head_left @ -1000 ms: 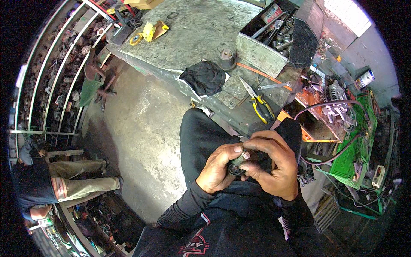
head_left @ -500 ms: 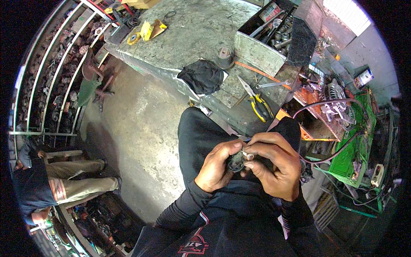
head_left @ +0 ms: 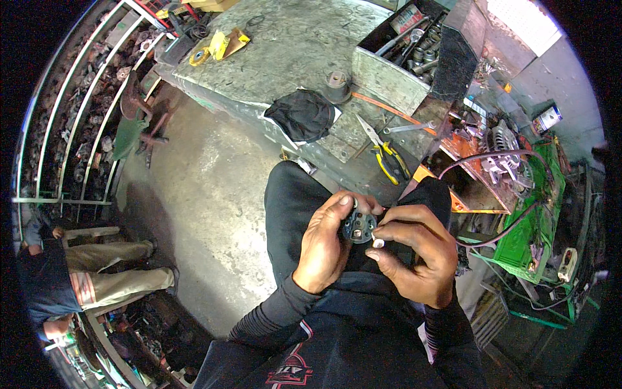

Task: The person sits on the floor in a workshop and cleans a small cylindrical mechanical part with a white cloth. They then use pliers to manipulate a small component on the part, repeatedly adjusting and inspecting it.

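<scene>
Gripping a small round dark metal part over the lap, the left hand curls around its left side, thumb up by its rim and fingers wrapped behind it, so the part's face with small holes is turned up toward the camera. The right hand closes in from the right, its thumb and forefinger pinched on a tiny pale piece touching the part's lower right edge. Both hands sit above the knees in black trousers. Just beyond, on the grey metal workbench, lie yellow-handled pliers, a wrench and a black cloth. Farther back stands an open metal toolbox full of sockets. At far left another person sits beside shelves.
</scene>
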Demonstrator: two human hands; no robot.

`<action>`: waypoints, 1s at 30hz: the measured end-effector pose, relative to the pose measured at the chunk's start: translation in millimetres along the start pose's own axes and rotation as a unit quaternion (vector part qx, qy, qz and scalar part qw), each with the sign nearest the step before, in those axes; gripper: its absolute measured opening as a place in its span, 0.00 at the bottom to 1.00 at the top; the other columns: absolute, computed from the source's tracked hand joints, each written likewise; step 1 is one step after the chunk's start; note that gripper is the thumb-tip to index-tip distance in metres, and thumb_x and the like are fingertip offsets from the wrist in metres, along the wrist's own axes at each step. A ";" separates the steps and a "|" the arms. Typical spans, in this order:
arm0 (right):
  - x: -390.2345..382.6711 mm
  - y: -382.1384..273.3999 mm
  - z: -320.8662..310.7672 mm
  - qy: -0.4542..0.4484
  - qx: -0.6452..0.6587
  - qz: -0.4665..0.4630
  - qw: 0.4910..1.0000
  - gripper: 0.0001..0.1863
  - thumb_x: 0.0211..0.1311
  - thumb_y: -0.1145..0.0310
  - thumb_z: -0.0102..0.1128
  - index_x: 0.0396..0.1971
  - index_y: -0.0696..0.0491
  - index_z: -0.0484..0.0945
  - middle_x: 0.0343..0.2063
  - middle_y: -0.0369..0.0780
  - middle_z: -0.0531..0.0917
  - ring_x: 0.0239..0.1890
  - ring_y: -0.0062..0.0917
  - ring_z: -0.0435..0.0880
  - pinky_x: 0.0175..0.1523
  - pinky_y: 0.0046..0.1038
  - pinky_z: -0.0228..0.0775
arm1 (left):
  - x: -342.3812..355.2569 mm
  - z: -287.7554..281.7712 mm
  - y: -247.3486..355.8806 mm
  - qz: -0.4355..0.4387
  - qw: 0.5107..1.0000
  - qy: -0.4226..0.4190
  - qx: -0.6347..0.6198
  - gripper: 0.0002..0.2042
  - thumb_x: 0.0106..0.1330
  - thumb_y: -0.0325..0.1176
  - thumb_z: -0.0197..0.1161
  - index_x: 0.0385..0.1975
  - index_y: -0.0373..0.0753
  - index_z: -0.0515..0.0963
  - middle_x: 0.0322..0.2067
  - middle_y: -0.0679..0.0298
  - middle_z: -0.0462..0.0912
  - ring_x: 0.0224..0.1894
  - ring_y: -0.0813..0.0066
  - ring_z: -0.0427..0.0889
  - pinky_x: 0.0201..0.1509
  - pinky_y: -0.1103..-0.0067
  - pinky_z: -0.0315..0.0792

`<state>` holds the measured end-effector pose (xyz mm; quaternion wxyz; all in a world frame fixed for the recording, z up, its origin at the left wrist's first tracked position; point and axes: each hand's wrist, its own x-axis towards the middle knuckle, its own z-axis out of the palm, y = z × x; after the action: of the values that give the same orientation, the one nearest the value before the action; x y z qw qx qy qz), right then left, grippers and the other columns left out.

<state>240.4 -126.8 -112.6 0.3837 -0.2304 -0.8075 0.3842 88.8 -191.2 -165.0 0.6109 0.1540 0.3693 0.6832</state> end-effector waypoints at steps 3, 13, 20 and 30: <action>-1.1 -1.4 0.4 0.000 -0.006 0.002 1.000 0.17 0.46 0.76 0.79 0.37 0.58 0.84 0.38 0.44 0.85 0.38 0.31 0.85 0.45 0.30 0.78 | -2.7 6.2 3.5 0.015 1.000 0.000 -0.003 0.16 0.78 0.43 0.48 0.38 0.36 0.74 0.46 0.51 0.80 0.49 0.63 0.79 0.55 0.72 0.73; -6.2 0.1 3.7 -0.011 -0.003 0.035 0.999 0.18 0.44 0.75 0.80 0.38 0.53 0.86 0.41 0.42 0.84 0.43 0.35 0.85 0.48 0.33 0.79 | -7.5 9.1 9.8 0.024 0.998 -0.030 -0.042 0.16 0.78 0.43 0.48 0.38 0.34 0.75 0.45 0.51 0.80 0.48 0.66 0.77 0.55 0.73 0.71; -10.2 2.3 -7.1 0.025 0.003 0.041 0.999 0.20 0.41 0.78 0.80 0.38 0.53 0.85 0.40 0.43 0.84 0.41 0.33 0.86 0.46 0.32 0.79 | -5.2 6.9 6.4 0.028 0.998 -0.029 -0.040 0.16 0.78 0.46 0.48 0.37 0.38 0.71 0.45 0.51 0.77 0.46 0.63 0.78 0.54 0.70 0.73; -9.9 7.7 0.8 0.035 0.006 0.036 0.999 0.22 0.39 0.78 0.82 0.38 0.52 0.84 0.39 0.44 0.84 0.39 0.33 0.86 0.45 0.32 0.79 | -2.3 7.5 2.8 0.005 0.992 -0.033 -0.118 0.16 0.79 0.41 0.47 0.39 0.35 0.75 0.47 0.52 0.79 0.50 0.67 0.77 0.56 0.72 0.71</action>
<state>246.3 -129.1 -123.5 0.3988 -0.2704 -0.7826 0.3942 92.2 -190.9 -157.3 0.6332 0.1051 0.2650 0.7196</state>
